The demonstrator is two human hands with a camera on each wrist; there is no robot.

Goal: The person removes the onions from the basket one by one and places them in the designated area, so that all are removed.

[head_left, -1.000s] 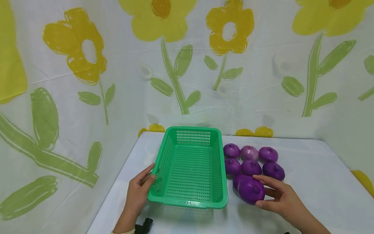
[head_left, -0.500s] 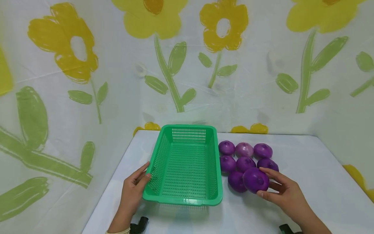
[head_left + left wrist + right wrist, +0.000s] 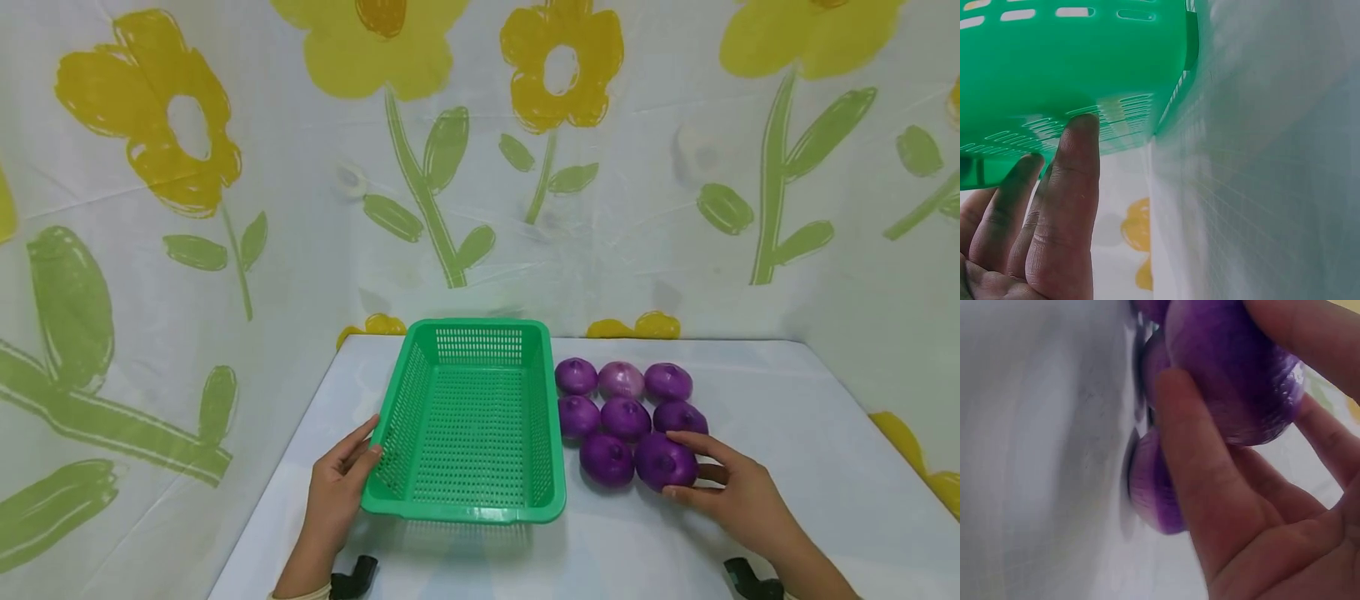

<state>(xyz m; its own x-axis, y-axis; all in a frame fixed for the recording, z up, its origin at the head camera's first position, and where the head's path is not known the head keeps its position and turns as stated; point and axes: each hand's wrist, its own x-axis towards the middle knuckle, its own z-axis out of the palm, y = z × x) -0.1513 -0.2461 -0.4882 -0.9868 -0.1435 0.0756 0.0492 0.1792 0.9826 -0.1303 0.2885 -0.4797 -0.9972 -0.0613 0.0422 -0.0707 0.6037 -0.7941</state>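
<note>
My left hand [image 3: 337, 482] grips the near left side of a green plastic basket [image 3: 463, 512], thumb at the rim and fingers along the outer wall. In the left wrist view, fingertips meet the basket's slotted side [image 3: 1079, 69]. My right hand [image 3: 738, 492] holds a shiny purple onion [image 3: 663, 462] between thumb and fingers, at the right of the front row. Just left of it sits another purple onion [image 3: 606, 461]. The right wrist view has the held onion [image 3: 1229, 369] close up, with part of another onion [image 3: 1155, 484] behind the thumb.
Several more purple onions [image 3: 626, 418] stand in two rows behind, right beside the basket; one onion [image 3: 621, 380] at the back is paler. All rest on a white table [image 3: 772, 417]. A flower-printed cloth [image 3: 637, 250] hangs behind and to the sides.
My right hand has moved the held onion right and lowered it from in front of its neighbour to beside it. The left hand keeps its hold on the basket; the head view has shifted slightly.
</note>
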